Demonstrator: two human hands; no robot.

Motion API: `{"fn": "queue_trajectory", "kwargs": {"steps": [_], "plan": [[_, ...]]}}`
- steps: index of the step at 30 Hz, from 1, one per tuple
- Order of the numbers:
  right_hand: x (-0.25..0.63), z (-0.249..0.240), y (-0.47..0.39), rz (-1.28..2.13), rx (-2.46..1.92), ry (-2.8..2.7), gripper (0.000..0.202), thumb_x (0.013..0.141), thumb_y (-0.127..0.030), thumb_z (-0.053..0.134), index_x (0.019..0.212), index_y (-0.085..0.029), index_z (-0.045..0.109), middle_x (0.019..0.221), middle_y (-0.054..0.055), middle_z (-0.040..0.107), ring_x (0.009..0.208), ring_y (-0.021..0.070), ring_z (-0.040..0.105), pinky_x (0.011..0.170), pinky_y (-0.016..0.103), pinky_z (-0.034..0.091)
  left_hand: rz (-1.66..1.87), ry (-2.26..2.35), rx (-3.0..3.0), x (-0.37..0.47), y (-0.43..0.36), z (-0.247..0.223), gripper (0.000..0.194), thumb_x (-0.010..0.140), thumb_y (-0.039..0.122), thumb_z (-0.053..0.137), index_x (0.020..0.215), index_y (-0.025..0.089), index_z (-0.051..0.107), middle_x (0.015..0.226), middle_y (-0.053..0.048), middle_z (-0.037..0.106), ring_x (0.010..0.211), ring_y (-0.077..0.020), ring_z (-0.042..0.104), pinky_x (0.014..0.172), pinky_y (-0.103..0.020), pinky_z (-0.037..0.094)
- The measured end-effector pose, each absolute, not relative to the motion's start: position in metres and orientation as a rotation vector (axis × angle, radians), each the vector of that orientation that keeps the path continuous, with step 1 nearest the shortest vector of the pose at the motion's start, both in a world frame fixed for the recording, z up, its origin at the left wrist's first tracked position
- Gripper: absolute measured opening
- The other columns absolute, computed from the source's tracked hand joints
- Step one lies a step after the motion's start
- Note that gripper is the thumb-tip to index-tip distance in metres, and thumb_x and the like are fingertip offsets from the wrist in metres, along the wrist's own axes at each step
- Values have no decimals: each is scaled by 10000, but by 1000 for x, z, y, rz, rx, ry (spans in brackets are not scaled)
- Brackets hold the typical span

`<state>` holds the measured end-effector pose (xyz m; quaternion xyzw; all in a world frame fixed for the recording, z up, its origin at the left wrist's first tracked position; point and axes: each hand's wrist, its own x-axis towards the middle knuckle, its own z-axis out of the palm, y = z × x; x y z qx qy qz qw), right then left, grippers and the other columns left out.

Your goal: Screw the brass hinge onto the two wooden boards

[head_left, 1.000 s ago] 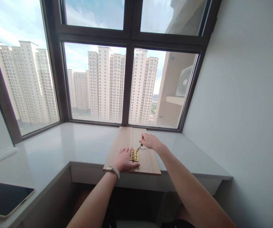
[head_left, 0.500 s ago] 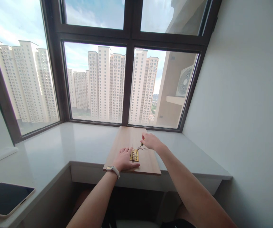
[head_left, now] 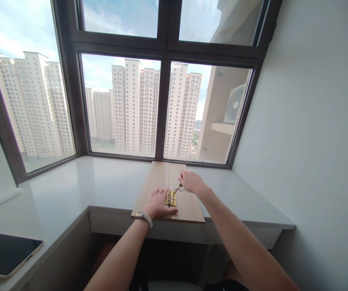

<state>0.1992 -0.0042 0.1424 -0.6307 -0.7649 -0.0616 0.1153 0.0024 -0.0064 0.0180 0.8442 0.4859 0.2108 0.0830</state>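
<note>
A brass-coloured hinge (head_left: 173,198) lies across the seam between two wooden boards (head_left: 189,210). My left hand (head_left: 159,204) rests flat with its fingers spread, holding the hinge's left side against the wood. My right hand (head_left: 191,181) is closed round the handle end of a screwdriver (head_left: 177,188), which slants down to the hinge's right leaf. A few small screws (head_left: 184,190) lie on the right board beside the screwdriver.
The boards sit on a white windowsill counter (head_left: 110,182) and reach over its front edge. A tablet with a dark screen (head_left: 9,252) lies at the lower left. Window frames rise behind, and a white wall stands at the right.
My right hand has shifted very slightly to the left with the screwdriver. My left hand and the hinge look still.
</note>
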Motion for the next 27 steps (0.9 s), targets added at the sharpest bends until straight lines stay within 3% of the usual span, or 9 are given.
{"fn": "queue_trajectory", "kwargs": {"steps": [3, 6, 9, 11, 13, 18, 21, 24, 27], "plan": [[198, 143, -5, -109, -1743, -2258, 117, 940, -298, 579, 1016, -214, 605, 1000, 88, 709, 911, 211, 650, 727, 284, 401, 635, 1447, 2528, 2, -5, 16, 1127, 666, 881, 542, 1551, 210, 352, 1513, -136, 461, 1393, -390, 376, 1174, -468, 267], [196, 144, -5, 11, -1648, -2252, 182, 882, -231, 653, 1051, -211, 588, 1032, 65, 702, 903, 174, 640, 730, 250, 405, 641, 1447, 2538, 2, -3, 13, 1132, 665, 884, 540, 1550, 202, 356, 1511, -140, 460, 1390, -392, 377, 1173, -469, 269], [195, 143, -5, 10, -1671, -2229, 241, 892, -346, 675, 1060, -200, 585, 1040, 87, 704, 921, 197, 647, 735, 259, 411, 641, 1449, 2541, 2, -2, 12, 1139, 659, 896, 534, 1548, 206, 359, 1515, -140, 456, 1387, -394, 379, 1174, -476, 267], [195, 143, -5, -59, -1763, -2185, 305, 947, -475, 589, 1061, -192, 590, 1020, 117, 709, 941, 234, 656, 745, 288, 413, 639, 1447, 2544, 2, -2, 12, 1152, 651, 909, 527, 1546, 203, 361, 1517, -141, 454, 1387, -395, 377, 1175, -479, 266], [196, 143, -5, -112, -1847, -2153, 339, 994, -507, 488, 1067, -193, 594, 1002, 131, 711, 949, 252, 661, 750, 305, 410, 647, 1444, 2547, 2, -2, 13, 1165, 646, 923, 518, 1544, 196, 364, 1516, -142, 454, 1387, -396, 376, 1173, -478, 270], [201, 146, -4, -63, -1756, -2307, 115, 955, -314, 570, 1018, -221, 597, 998, 71, 714, 929, 208, 646, 740, 275, 390, 658, 1444, 2543, 1, -2, 11, 1159, 647, 923, 517, 1545, 207, 364, 1513, -135, 460, 1383, -394, 381, 1170, -477, 276], [202, 147, -5, -23, -1678, -2358, 94, 927, -254, 602, 1016, -222, 605, 1060, 64, 705, 944, 184, 635, 756, 257, 389, 647, 1455, 2539, 1, -1, 11, 1149, 653, 911, 525, 1551, 215, 354, 1515, -130, 458, 1388, -395, 375, 1174, -484, 265], [200, 147, -7, -47, -1745, -2297, 211, 959, -388, 580, 1067, -208, 605, 1042, 98, 707, 945, 211, 640, 743, 276, 392, 645, 1453, 2542, 2, -1, 11, 1144, 660, 901, 530, 1554, 210, 348, 1526, -130, 447, 1396, -393, 366, 1176, -483, 259], [197, 146, -9, -131, -1866, -2226, 400, 1013, -544, 418, 1062, -201, 619, 1012, 136, 712, 937, 252, 654, 731, 310, 395, 637, 1457, 2541, 2, -1, 11, 1154, 653, 911, 523, 1553, 210, 347, 1528, -134, 445, 1396, -392, 368, 1176, -483, 257]]}}
